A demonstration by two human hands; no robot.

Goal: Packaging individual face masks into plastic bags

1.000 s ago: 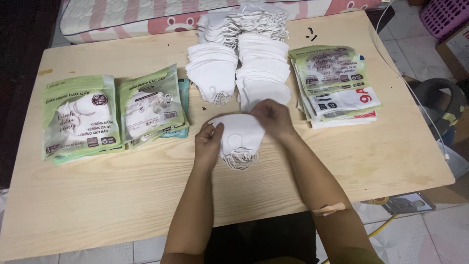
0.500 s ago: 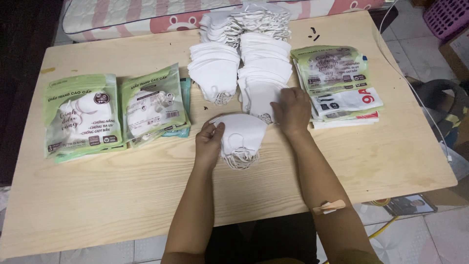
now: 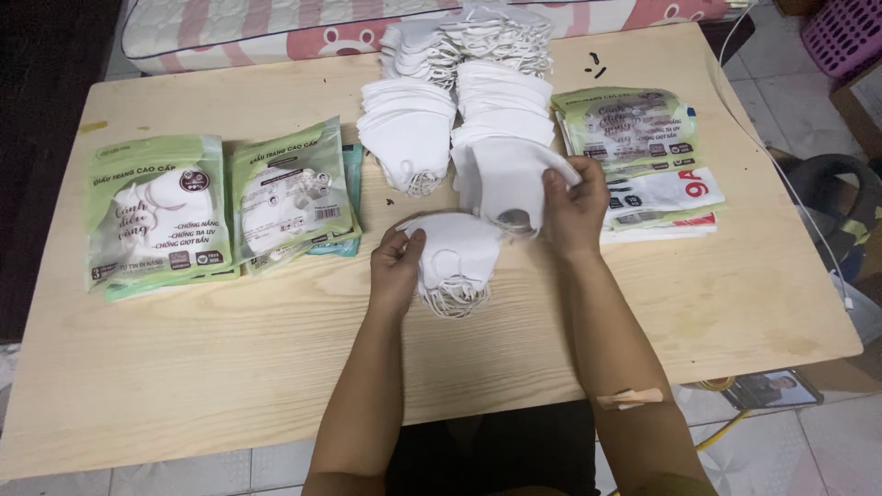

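Mask stacks (image 3: 459,119) between packet piles (image 3: 220,207)

A rectangular light wooden table with a pale grain (image 3: 230,367) fills most of the view, lit evenly from above. Beyond its far edge lies a pink and white striped mattress with a cartoon bear print (image 3: 276,32). The floor of pale grey square tiles (image 3: 781,64) shows to the right and below. A purple plastic lattice basket (image 3: 845,32) sits at the top right corner. A thin white cable (image 3: 808,230) trails beside the table's right edge.
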